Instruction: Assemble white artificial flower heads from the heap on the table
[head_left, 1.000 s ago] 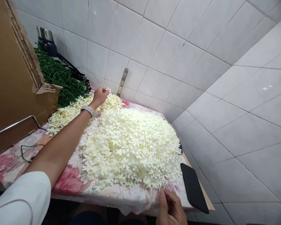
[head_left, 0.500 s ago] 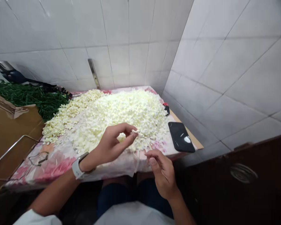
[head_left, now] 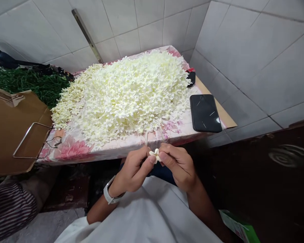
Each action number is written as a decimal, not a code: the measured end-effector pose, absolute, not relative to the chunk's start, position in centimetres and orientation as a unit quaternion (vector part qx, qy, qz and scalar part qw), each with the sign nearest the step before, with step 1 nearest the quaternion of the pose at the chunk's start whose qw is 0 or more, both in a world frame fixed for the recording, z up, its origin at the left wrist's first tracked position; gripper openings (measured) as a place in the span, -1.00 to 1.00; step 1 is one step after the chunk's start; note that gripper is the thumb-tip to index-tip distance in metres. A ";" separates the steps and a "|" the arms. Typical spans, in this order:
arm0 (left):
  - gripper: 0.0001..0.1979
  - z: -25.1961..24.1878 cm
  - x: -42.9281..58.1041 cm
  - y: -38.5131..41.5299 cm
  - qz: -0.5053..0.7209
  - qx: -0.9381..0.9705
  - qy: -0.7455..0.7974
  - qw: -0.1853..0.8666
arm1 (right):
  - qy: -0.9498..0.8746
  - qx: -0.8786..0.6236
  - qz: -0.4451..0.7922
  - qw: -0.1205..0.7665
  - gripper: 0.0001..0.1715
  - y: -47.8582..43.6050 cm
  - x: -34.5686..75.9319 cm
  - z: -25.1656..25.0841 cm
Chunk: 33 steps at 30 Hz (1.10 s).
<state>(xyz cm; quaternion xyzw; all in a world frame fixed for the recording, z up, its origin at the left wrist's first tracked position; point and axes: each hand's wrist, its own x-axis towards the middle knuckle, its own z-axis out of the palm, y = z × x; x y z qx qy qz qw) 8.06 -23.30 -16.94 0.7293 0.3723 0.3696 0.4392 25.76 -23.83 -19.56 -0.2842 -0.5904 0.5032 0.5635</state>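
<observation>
Flower (head_left: 155, 153) midway between left hand (head_left: 133, 171) and right hand (head_left: 179, 167), in the narrow pinch of each.

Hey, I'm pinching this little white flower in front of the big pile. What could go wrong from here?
The small flower could slip and drop, pinched between left hand and right hand. Loose blossoms might spill, since the white heap reaches near the front edge of the table. The dark flat device could get knocked off the right side.
</observation>
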 end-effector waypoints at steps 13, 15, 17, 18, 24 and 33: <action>-0.66 -17.0 6.7 -22.3 0.368 0.725 0.347 0.467 | -0.506 -0.283 0.585 0.567 -0.78 -23.4 24.0 -21.7; -0.65 -16.7 6.5 -22.1 0.320 0.772 0.344 0.429 | -0.582 -0.298 0.514 0.555 -0.87 -23.1 24.5 -21.8; -0.66 -16.7 6.4 -21.8 0.283 0.797 0.352 0.401 | -0.625 -0.305 0.450 0.560 -0.93 -22.8 24.6 -21.8; -0.67 -16.8 6.4 -21.6 0.274 0.805 0.360 0.384 | -0.632 -0.315 0.420 0.570 -0.92 -22.8 24.5 -21.7; -0.71 -18.6 6.5 -21.8 0.328 0.829 0.328 0.312 | -0.569 -0.373 0.388 0.622 -0.89 -23.5 22.8 -22.1; -0.82 -17.2 4.6 -21.1 0.277 0.914 0.266 0.132 | -0.254 -0.251 0.802 0.478 -0.60 -23.6 21.8 -21.6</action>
